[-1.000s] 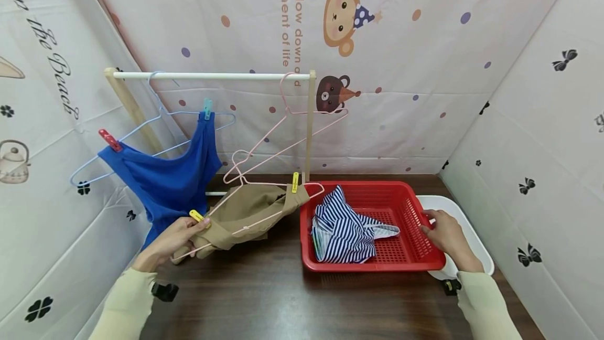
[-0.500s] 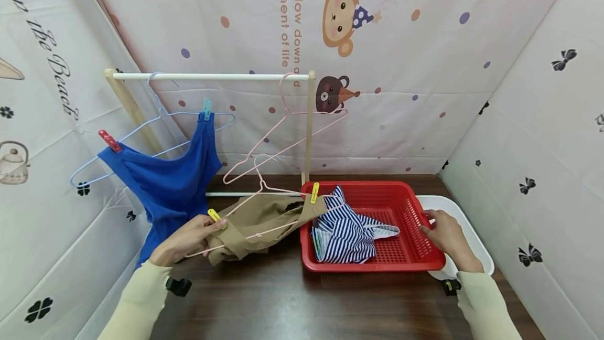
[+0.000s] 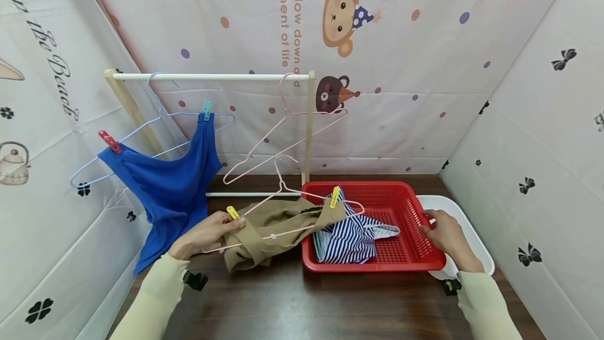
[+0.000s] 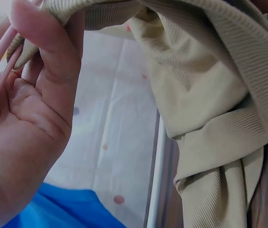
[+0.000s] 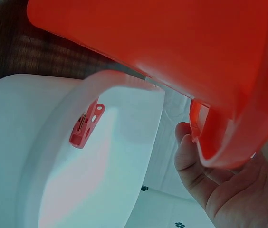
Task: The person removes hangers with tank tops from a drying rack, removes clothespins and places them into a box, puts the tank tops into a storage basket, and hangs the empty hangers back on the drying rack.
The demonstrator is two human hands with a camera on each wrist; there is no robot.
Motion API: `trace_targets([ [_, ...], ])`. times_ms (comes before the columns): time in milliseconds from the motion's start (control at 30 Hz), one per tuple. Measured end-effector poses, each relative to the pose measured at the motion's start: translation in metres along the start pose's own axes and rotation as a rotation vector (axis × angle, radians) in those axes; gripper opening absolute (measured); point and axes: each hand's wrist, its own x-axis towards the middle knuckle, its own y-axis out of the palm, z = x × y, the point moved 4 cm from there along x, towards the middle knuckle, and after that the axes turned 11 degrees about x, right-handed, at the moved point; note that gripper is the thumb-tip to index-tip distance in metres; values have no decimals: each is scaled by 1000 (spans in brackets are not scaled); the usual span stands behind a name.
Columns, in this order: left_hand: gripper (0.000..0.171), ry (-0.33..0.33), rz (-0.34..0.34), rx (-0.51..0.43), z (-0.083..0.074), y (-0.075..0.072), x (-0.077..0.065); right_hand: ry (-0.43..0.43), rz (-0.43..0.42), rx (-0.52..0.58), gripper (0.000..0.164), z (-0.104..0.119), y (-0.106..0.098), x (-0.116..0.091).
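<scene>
My left hand [image 3: 205, 232] pinches the left end of a pink hanger [image 3: 281, 184] together with the khaki ribbed garment [image 3: 271, 224] on it. Two yellow clothespins, one by my thumb and one on the far side [image 3: 334, 197], clip the cloth to the wire. In the left wrist view folds of the garment [image 4: 210, 95] hang down beside the palm. The hanger's right end overlaps the red basket [image 3: 377, 266], where a blue-and-white striped garment [image 3: 346, 237] lies. My right hand [image 3: 448, 237] grips the basket's right rim, fingers curled through its handle opening [image 5: 215, 142].
A white rack [image 3: 203, 76] with wooden posts stands at the back left. From it hang a blue garment [image 3: 174, 177] on a blue hanger and a bare pink hanger [image 3: 257, 146]. A white tub [image 3: 472, 235] beside the basket holds a red clothespin [image 5: 87, 124].
My left hand has moved right and slightly nearer with the hanger and khaki garment, whose right end now reaches over the basket. The right hand and basket have stayed put.
</scene>
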Motion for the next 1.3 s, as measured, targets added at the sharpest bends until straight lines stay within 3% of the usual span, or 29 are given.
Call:
trace_targets([
  [167,41,44,7,2,-11,8,9,-3,-6,-6,53,0,0,0],
  [467,36,113,-130,295,-35,5,17,5,-7,0,54,0,0,0],
  [900,27,281,-266,396,-74,-5,21,21,5,-1,55,2,0,-1],
  [1300,31,271,-200,344,-114,-18,27,-6,-4,-3,53,2,0,-1],
])
